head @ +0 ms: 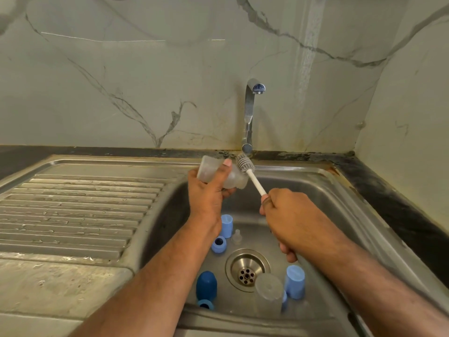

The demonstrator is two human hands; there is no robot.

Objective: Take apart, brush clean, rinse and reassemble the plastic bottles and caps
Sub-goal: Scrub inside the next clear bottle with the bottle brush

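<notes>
My left hand (206,190) grips a clear plastic bottle (212,170) on its side above the sink basin, its neck pointing right. My right hand (289,215) holds the white handle of a bottle brush (245,165). The grey bristle head sits just outside the bottle's mouth, behind and above it. On the basin floor lie light blue caps (294,284), (226,224), a blue collar ring (218,243), a dark blue cap (206,285), a clear teat (237,235) and a second clear bottle (268,294) standing upside down.
A steel sink (340,190) has its drain (246,273) in the middle. A ribbed draining board (80,210) lies to the left. The chrome tap (250,113) stands at the back with no water running. Marble wall behind, dark counter edge at right.
</notes>
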